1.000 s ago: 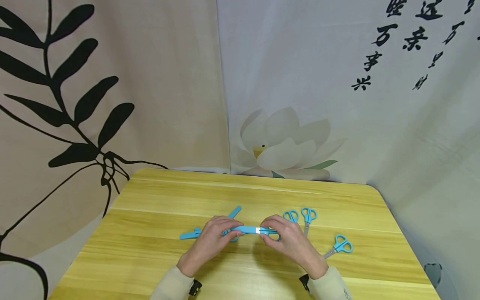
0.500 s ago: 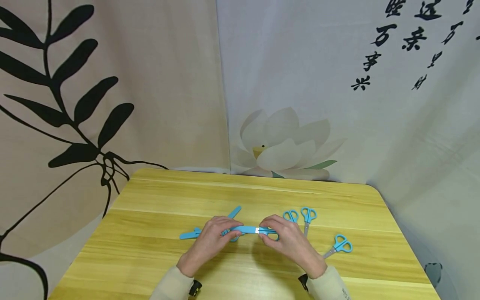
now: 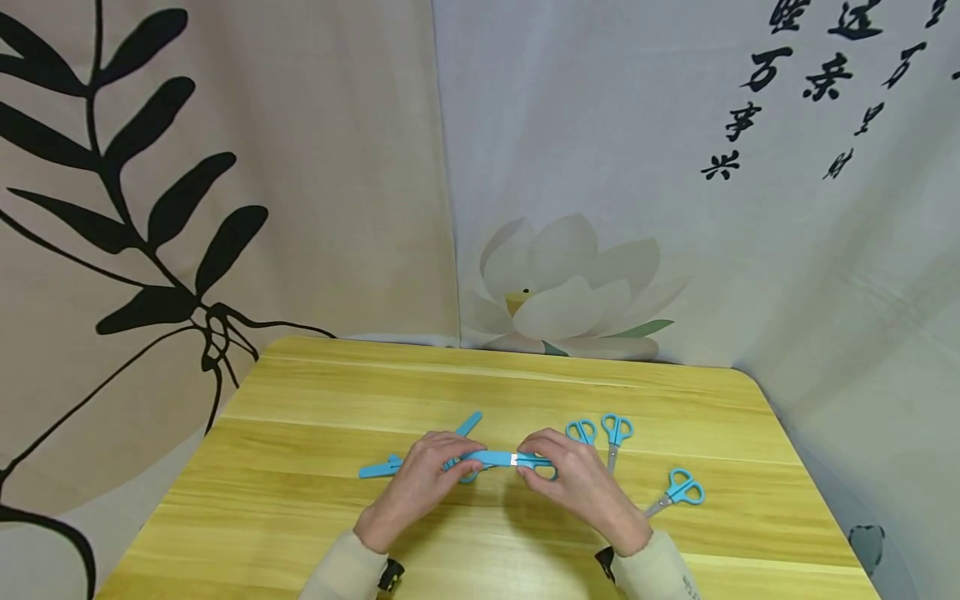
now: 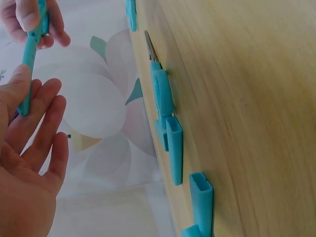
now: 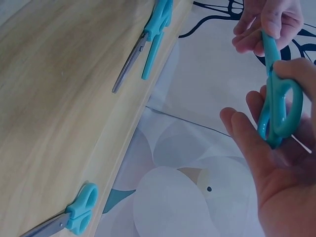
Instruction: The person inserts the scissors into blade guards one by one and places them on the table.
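A pair of scissors with blue handles (image 5: 287, 109) is held up above the table, its blades mostly inside a blue sheath (image 3: 491, 458). My left hand (image 3: 429, 468) pinches the sheath between thumb and fingers. At the other end, my right hand (image 3: 573, 475) grips the scissors by the handles. A short pale strip shows between sheath and handles in the head view. Beyond the left hand lie another blue sheath (image 4: 175, 150), a further sheath (image 4: 202, 205) and a pair of scissors (image 4: 163, 94), partly hidden by that hand in the head view.
Right of the hands on the wooden table (image 3: 480, 383) lie several bare-bladed scissors: one pair (image 3: 581, 431) partly behind the right hand, a second pair (image 3: 617, 431) beside it, a third pair (image 3: 681, 488) further right. A printed curtain (image 3: 360, 183) hangs behind the table.
The right hand and the scissors handles have shifted very slightly left, toward the left hand. The left hand and the things on the table look the same.
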A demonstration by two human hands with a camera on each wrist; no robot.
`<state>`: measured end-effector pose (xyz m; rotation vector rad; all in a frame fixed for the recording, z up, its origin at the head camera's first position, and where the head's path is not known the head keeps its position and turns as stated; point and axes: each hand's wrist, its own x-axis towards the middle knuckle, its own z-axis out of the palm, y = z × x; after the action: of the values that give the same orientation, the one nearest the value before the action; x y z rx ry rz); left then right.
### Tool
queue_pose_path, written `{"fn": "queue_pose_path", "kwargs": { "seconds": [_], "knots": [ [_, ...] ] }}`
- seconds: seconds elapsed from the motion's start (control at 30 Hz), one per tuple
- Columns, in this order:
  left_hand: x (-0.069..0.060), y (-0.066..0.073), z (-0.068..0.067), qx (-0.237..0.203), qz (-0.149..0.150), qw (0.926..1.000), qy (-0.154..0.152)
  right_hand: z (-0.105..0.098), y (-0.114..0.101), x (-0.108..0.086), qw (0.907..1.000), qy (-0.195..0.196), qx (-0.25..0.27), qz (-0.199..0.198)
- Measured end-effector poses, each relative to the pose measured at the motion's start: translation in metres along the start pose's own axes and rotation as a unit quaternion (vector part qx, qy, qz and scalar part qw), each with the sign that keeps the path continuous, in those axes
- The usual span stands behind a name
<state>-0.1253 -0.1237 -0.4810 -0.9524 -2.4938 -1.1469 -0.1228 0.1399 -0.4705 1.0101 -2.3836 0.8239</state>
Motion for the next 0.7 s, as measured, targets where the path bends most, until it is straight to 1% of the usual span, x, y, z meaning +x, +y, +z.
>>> {"fn": "queue_pose_path", "kwargs": {
  "seconds": [0.2, 0.5, 0.7],
  "knots": [
    [0.0004, 0.0004, 0.0001, 0.003, -0.003, 1.0, 0.0, -0.0004, -0.0009, 0.0009, 1.0, 0.0, 0.003, 0.0],
    [0.0004, 0.0008, 0.0, -0.003, -0.017, 0.9998, -0.004, -0.0005, -0.0024, 0.0017, 1.0, -0.002, 0.007, 0.005],
    [0.0002, 0.0006, 0.0, -0.001, -0.014, 0.9999, -0.005, -0.0007, -0.0031, 0.0024, 0.9999, -0.004, 0.01, 0.007]
  ]
}}
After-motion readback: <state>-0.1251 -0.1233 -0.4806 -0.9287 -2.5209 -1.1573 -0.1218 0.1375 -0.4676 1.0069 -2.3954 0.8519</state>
